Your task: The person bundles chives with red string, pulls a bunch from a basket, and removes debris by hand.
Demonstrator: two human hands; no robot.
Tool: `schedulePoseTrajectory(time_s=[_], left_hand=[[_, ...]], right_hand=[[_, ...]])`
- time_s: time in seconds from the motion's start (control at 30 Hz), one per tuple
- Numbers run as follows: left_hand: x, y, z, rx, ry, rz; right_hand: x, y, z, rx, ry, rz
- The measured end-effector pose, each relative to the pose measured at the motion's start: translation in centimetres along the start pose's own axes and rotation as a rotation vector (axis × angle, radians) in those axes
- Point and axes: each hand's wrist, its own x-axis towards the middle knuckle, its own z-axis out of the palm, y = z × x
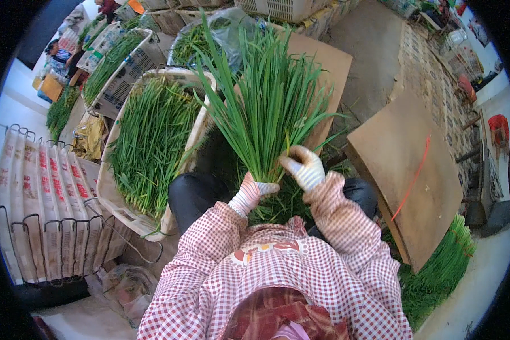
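In front of my lap stands a fanned bunch of long green leaves, apparently garlic chives (265, 97), with its tips pointing away from me. My left hand (253, 191), in a striped knit glove, grips the bunch around its lower stems. Beside the bunch, at its right edge, my gloved right hand (304, 165) has thumb and forefinger pinched together on a yellowish leaf (287, 142). Loose green leaves (274, 209) lie beneath my hands, between my knees.
At my left is a white plastic crate (176, 214) full of chives (153, 140). Stacked crates (46, 204) stand farther left. A board with a red strip (408, 178) is at my right, above more chives (440, 272). A person (61, 55) sits at far left.
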Motion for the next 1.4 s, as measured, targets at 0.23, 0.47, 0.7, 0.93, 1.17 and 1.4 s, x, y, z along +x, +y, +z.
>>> schedulePoseTrajectory(time_s=[0.23,0.47,0.7,0.93,1.17,1.4], left_hand=[[0.2,0.2,0.7,0.167,0.063,0.381],[-0.3,-1.1,-0.5,0.223,-0.011,0.275],[-1.8,0.4,-0.6,-0.036,-0.139,0.115],[-3.2,0.9,0.4,-0.06,-0.209,0.121],[-3.4,-0.5,-1.1,-0.21,-0.236,-0.016],[-2.8,-1.0,-1.3,-0.281,-0.236,-0.053]], right_hand=[[-4.4,2.9,3.2,0.265,-0.174,-0.422],[-7.4,0.5,1.8,0.247,-0.671,0.133],[-6.4,-4.4,-1.1,-0.264,-0.374,-0.319],[-2.1,-7.1,-1.4,-0.85,-0.275,-0.294],[-2.2,-5.5,-1.1,-0.743,-0.23,-0.349],[-0.8,-4.3,-0.9,-0.63,-0.191,-0.362]])
